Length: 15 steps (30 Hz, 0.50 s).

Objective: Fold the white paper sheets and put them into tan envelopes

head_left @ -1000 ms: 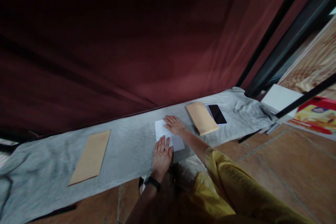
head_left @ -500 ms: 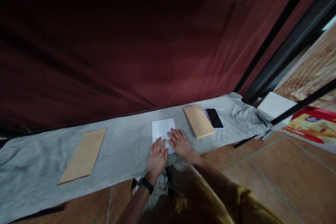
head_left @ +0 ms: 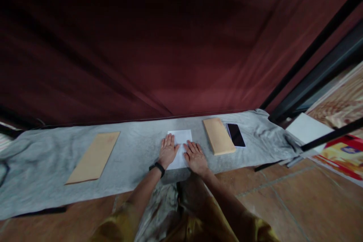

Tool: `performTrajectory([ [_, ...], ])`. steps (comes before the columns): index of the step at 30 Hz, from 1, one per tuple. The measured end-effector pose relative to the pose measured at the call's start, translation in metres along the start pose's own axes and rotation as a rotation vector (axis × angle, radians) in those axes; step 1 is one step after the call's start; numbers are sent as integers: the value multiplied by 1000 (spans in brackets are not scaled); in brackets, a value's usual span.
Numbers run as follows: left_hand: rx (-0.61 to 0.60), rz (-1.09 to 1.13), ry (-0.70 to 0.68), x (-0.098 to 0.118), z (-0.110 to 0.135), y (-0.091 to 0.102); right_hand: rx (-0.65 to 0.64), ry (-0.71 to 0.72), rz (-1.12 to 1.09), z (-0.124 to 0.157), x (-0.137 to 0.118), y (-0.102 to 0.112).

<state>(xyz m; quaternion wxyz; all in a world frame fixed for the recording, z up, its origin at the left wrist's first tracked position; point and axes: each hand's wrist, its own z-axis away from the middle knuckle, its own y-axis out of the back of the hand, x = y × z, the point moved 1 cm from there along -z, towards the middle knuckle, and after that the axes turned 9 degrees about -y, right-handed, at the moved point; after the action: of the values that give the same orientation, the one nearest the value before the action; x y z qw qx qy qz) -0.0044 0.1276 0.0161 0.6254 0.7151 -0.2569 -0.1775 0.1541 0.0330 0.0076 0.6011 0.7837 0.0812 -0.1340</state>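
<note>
A folded white sheet of paper (head_left: 180, 140) lies on a long grey cloth (head_left: 136, 147) spread on the floor. My left hand (head_left: 168, 151) rests flat on the sheet's left side, fingers stretched out, a black band on the wrist. My right hand (head_left: 195, 157) lies flat on the sheet's lower right part, fingers spread. Neither hand holds anything.
A brown envelope (head_left: 95, 156) lies on the cloth at the left. A stack of brown envelopes (head_left: 218, 135) and a black phone (head_left: 236, 135) lie at the right. A dark red curtain (head_left: 141, 45) hangs behind. White paper (head_left: 307, 127) and a colourful box (head_left: 343, 153) sit far right.
My right hand slid from the sheet's far edge back to its near right part. My left hand moved up onto the sheet's left side. The view shifted slightly.
</note>
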Motion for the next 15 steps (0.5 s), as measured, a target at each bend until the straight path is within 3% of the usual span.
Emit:
performTrajectory([
  [9, -18, -8, -11, -10, -4, 1, 1, -4, -4, 0, -2, 2],
  [15, 62, -18, -98, 3, 46, 1, -1, -13, -14, 0, -2, -1],
])
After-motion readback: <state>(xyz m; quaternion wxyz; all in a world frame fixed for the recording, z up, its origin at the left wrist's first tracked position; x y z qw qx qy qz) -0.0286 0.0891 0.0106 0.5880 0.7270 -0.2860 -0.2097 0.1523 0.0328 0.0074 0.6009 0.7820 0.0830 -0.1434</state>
